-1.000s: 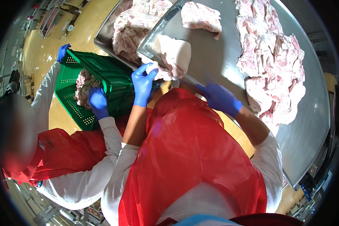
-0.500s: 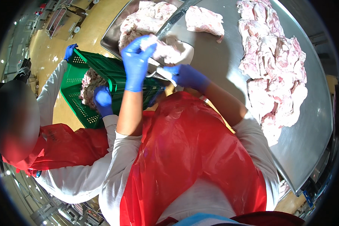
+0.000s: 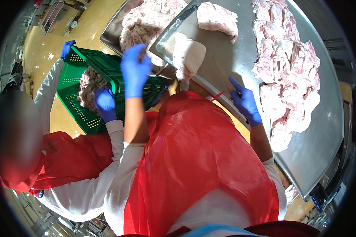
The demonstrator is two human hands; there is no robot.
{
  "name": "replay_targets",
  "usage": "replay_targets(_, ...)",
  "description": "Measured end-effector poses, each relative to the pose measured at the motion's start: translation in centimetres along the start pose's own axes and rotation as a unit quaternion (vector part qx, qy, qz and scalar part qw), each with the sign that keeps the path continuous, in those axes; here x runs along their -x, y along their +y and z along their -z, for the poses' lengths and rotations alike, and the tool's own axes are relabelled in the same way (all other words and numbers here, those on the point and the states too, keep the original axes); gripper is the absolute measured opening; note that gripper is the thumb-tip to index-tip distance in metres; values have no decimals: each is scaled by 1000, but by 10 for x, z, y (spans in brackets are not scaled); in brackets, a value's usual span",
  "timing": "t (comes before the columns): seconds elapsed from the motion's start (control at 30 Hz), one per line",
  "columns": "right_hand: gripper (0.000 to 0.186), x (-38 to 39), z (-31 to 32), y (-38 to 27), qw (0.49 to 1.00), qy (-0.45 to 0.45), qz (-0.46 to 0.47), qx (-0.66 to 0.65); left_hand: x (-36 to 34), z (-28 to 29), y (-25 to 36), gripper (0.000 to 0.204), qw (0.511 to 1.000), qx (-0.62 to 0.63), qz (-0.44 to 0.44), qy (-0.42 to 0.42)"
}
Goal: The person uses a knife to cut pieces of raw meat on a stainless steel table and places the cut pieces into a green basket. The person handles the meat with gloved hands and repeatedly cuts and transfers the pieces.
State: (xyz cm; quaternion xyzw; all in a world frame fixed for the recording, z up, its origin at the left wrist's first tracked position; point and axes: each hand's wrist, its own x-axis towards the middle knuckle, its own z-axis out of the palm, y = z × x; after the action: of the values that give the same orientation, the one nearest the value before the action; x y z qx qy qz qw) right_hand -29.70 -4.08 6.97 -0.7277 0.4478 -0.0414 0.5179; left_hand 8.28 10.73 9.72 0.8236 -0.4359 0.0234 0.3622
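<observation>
My left hand (image 3: 135, 71), in a blue glove, is raised beside the steel tub's near edge. Its fingers look apart and somewhat blurred, and I see nothing held in them. My right hand (image 3: 244, 103), gloved in blue too, is closed with its index finger stretched forward. A thin knife (image 3: 220, 72) extends from it over the table's edge; the blade is faint and the handle is hidden in the hand. Between my hands a pale, smooth-skinned piece of meat (image 3: 189, 57) lies at the table's near corner. Farther back rests another pinkish-white piece of meat (image 3: 217, 19).
Meat pieces (image 3: 286, 75) run in a long row along the right of the steel table (image 3: 320, 146). Heaped meat (image 3: 146, 23) fills the steel tub (image 3: 110, 33). At left, a co-worker in a red apron (image 3: 75, 156) holds a tilted green crate (image 3: 118, 75) containing meat scraps.
The meat piece that my left hand held has left it. My right hand has moved right, away from the left hand. The pale piece at the corner is now uncovered.
</observation>
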Motion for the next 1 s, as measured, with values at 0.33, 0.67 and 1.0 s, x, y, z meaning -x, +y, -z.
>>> replay_targets(0.33,53,20,-13,39,997,77,16,7,-47,-143,8,35,851,15,-382,-359)
replay_targets(0.67,55,23,-34,32,968,138,196,76,78,-135,20,32,965,93,119,-213)
replay_targets(1.0,56,4,-34,7,931,82,235,266,93,-161,37,28,985,108,108,-75)
